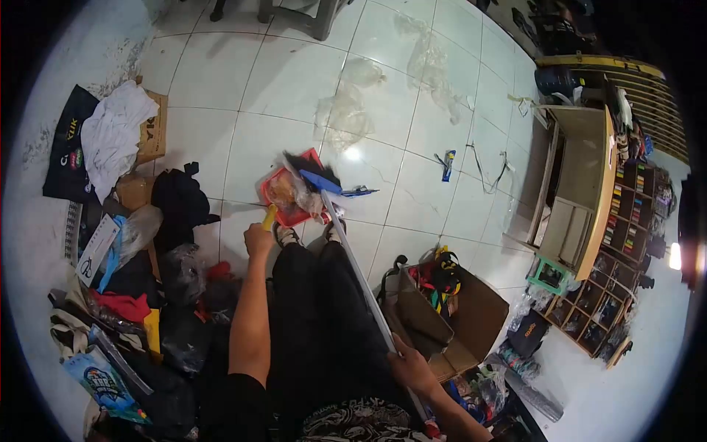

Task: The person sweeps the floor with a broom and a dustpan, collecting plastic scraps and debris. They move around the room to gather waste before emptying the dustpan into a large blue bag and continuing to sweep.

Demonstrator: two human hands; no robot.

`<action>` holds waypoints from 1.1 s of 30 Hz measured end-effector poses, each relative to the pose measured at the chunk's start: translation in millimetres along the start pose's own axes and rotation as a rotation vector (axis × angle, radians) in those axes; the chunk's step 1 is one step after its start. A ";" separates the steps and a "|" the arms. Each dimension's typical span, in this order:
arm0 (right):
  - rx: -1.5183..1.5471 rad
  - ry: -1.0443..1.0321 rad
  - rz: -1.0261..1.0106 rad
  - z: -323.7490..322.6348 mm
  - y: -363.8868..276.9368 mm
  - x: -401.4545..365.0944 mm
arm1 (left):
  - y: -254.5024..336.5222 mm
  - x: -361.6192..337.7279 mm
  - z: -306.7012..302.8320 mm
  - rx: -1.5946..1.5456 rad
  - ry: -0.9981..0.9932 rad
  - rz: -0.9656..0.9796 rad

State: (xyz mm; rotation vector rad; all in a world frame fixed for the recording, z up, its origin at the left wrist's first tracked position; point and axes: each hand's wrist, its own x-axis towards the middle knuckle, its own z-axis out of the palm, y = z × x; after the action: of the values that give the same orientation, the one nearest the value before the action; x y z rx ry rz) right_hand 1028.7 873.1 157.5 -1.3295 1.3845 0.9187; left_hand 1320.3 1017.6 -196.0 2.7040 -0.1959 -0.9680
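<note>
My left hand (257, 240) is closed round the yellow handle (270, 216) of a red dustpan (266, 189), which rests on the tiles just ahead of my feet. Crumpled clear plastic and other litter (286, 193) lie in the pan. My right hand (413, 366) grips the long pale stick of a broom (359, 274), which slants from my right side up to the pan. The broom's blue head (320, 181) with dark bristles is over the pan's far right part, touching the litter.
Clear plastic bags (345, 114) and a small blue-yellow packet (446, 166) lie on the floor ahead. An open cardboard box (471, 324) stands at right, near a wooden cabinet (578, 177). Clothes and bags (184, 331) are heaped at left. A stool (318, 22) stands far ahead.
</note>
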 end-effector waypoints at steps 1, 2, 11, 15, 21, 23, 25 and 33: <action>-0.062 0.023 -0.074 3.6 5.6 2.5 | 7.2 -7.3 -2.2 -0.045 -0.021 -0.021; -0.058 0.023 -0.072 7.4 12.1 3.7 | 12.8 -14.3 -5.9 -0.090 -0.043 -0.044; -0.183 0.067 -0.083 23.0 1.2 -24.4 | -4.1 -21.2 13.9 -0.224 -0.037 -0.133; -0.196 0.096 -0.224 25.2 6.1 -41.1 | -4.0 -29.4 -3.2 -0.430 -0.131 -0.330; -0.260 0.088 -0.213 22.9 15.2 -69.8 | 3.7 -45.8 -47.4 -0.723 -0.108 -0.435; -0.264 0.120 -0.268 15.1 17.2 -81.1 | 7.6 -44.6 -52.9 -0.771 -0.140 -0.414; -0.256 0.155 -0.285 13.0 27.3 -89.8 | 25.3 -50.5 -65.2 -0.767 -0.023 -0.377; -0.137 0.264 -0.299 -17.1 64.9 -127.1 | 143.6 -74.8 -102.7 -0.830 -0.215 -0.218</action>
State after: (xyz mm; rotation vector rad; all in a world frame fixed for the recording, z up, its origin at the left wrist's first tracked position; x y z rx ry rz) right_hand 953.5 896.8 277.8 -1.7581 1.2864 0.6625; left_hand 1322.9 916.6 -33.0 1.8824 0.3892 -1.0851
